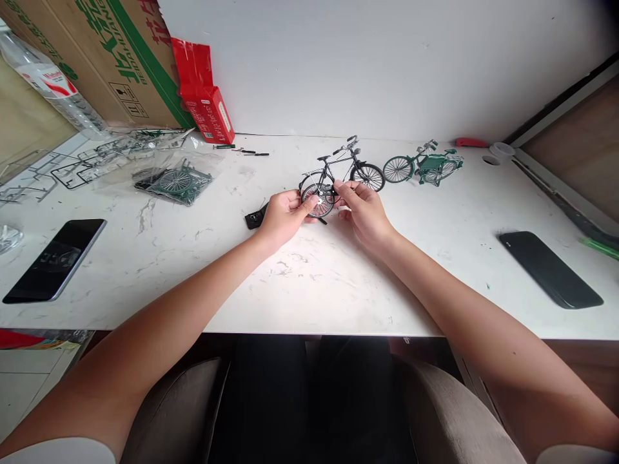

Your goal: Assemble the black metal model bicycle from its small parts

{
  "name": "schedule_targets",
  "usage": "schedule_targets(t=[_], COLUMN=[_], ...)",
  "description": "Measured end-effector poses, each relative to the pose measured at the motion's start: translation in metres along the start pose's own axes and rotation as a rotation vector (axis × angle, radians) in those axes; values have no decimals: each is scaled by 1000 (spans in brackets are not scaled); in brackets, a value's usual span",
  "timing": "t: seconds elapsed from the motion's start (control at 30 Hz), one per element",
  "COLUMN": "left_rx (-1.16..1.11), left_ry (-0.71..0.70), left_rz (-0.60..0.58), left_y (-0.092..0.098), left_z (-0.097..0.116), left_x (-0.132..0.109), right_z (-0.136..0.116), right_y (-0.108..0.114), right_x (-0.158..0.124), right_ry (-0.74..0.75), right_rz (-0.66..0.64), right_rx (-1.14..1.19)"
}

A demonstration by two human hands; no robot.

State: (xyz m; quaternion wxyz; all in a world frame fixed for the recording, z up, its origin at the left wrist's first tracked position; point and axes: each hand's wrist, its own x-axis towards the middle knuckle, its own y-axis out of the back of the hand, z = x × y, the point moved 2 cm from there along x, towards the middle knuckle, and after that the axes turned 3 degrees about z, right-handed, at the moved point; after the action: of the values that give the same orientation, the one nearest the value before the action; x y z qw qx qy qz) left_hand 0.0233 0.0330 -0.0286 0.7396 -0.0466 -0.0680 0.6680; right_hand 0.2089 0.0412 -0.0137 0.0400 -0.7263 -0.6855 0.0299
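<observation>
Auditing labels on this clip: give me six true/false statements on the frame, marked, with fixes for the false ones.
1. The left hand holds a spoked wheel at the rear of the black bicycle. True.
2. Only the left hand touches the black bicycle. False: the right hand is on it too.
3. The black bicycle is the only bicycle in view. False: a green bicycle stands to its right.
4. A red packet stands beside a cardboard box. True.
5. All parts in view are out of their packaging. False: a clear bag holds green parts.
6. A phone lies to the left of the left hand. True.
</observation>
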Motion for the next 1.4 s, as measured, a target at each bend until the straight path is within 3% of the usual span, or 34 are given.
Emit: schedule_targets(t=[0.37, 0.5, 0.67, 0.87, 1.0, 1.2, 1.4], left_rx=[-3, 54, 91, 112, 156, 191, 204], left_ry=[104, 139, 138, 142, 141, 147, 112], left_rz=[34, 94, 96, 46, 1, -15, -5], left_y=[4, 5, 8, 8, 5, 4, 6], left_z=[2, 2, -2, -2, 2, 1, -2], left_x=[1, 1, 4, 3, 0, 0, 1], right_z=[-11, -17, -24, -21, -14, -8, -7], right_y=[8, 12, 17, 5, -1, 2, 2], right_x=[-2, -3, -2, -8, -9, -6, -6], right_ry=[120, 259, 464, 669, 757, 754, 692], right_rz=[26, 31, 148, -106, -164, -174, -264], right_rx=[-435, -579, -669, -735, -882, -889, -827])
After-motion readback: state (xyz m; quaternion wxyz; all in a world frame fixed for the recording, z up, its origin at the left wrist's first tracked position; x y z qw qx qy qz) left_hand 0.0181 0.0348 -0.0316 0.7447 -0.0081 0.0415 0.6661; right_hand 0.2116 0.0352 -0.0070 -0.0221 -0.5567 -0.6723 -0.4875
